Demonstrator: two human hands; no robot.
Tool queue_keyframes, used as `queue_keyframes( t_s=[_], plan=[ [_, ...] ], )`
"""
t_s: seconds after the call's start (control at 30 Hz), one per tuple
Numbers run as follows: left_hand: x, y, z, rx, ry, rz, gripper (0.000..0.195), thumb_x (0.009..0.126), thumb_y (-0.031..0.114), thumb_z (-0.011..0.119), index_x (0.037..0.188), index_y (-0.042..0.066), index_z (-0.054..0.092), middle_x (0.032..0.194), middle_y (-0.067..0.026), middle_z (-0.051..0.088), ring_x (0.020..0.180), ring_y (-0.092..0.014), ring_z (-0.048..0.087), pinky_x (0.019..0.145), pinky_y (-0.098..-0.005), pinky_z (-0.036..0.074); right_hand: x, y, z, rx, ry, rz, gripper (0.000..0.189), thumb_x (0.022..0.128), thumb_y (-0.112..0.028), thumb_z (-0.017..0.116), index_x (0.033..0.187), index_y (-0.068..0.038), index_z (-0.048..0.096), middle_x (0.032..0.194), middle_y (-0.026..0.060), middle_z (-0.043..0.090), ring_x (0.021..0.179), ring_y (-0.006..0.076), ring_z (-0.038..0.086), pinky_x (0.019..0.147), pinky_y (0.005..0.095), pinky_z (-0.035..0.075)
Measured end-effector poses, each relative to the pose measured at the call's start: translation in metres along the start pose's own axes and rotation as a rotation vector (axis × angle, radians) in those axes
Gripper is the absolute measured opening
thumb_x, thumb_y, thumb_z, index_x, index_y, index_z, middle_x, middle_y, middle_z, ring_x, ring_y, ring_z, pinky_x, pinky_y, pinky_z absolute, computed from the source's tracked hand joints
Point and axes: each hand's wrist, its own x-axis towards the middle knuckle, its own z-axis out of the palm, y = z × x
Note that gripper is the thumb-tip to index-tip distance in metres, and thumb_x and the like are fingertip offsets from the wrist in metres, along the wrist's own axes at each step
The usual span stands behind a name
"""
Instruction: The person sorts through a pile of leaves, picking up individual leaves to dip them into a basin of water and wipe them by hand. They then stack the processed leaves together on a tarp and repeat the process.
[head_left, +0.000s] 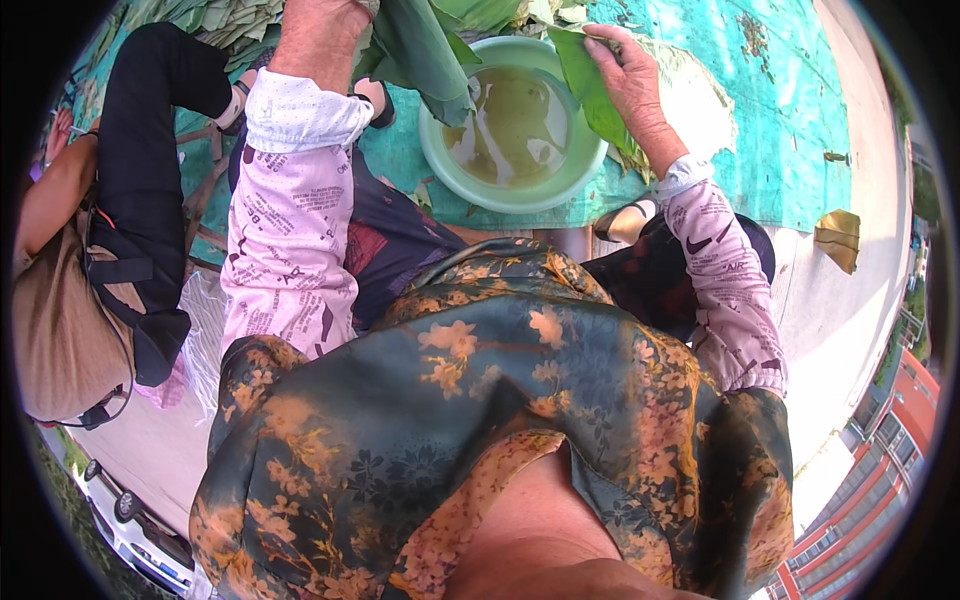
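Observation:
My right hand (626, 71) pinches the upper edge of a broad green leaf (589, 90) between thumb and fingers. This leaf hangs down over the right rim of a pale green plastic basin (442, 169). Cloudy yellowish-brown liquid (510, 127) stands in the basin. Only the wrist end of my left hand (330, 19) shows at the top edge, and its fingers are out of view. Beside it, large dull-green leaves (420, 64) droop over the basin's left side; what grips them cannot be seen.
A turquoise tarp (795, 142) lies under the basin. Piled leaves (232, 22) are at the top left, and pale dry leaves (690, 90) lie right of the basin. At the left sits another person (142, 82) in black trousers. A brown scrap (838, 238) rests by the tarp's edge.

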Motion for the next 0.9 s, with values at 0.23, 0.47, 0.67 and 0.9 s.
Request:
queue_keyframes(
  t_s=[0.23,0.47,0.67,0.9],
  plan=[
    [-0.009,0.011,0.007,0.051,0.014,0.017,0.019,0.074,0.018,0.064,0.066,0.002,0.058,0.056,-0.0018,0.055,0.049,-0.010,0.049,0.047,-0.0213,0.037,-0.092,0.101,0.115,-0.073,-0.140,0.233,0.017,0.078,-0.018,0.056,0.095,-0.014,0.060,0.088,0.0101,0.061,0.082,0.0287,0.057,0.073,0.0316,0.045],
    [-0.021,0.029,0.012,0.005,-0.006,-0.036,0.015,0.076,0.017,0.063,0.072,0.003,0.058,0.060,-0.0006,0.055,0.053,-0.008,0.049,0.049,-0.0196,0.036,-0.138,0.114,0.142,-0.522,-0.624,-0.044,0.043,0.080,-0.026,0.051,0.121,-0.018,0.041,0.130,0.0111,0.032,0.123,0.0278,0.027,0.095,0.0491,0.024],
    [-0.036,0.039,0.026,-0.007,-0.046,0.005,0.015,0.076,0.017,0.063,0.077,0.003,0.057,0.062,-0.0006,0.055,0.055,-0.008,0.049,0.052,-0.0191,0.037,-0.146,0.119,0.142,-0.653,-0.759,-0.118,0.049,0.079,-0.026,0.052,0.124,-0.018,0.038,0.134,0.0099,0.027,0.125,0.0259,0.023,0.098,0.0496,0.019],
    [-0.040,0.039,0.033,-0.024,-0.024,0.038,0.015,0.076,0.014,0.062,0.082,0.001,0.056,0.063,-0.0025,0.055,0.055,-0.010,0.050,0.051,-0.0212,0.040,-0.158,0.121,0.148,-0.645,-0.700,-0.145,0.047,0.080,-0.031,0.050,0.124,-0.020,0.037,0.135,0.0088,0.025,0.125,0.0263,0.021,0.099,0.0499,0.016]
  ],
)
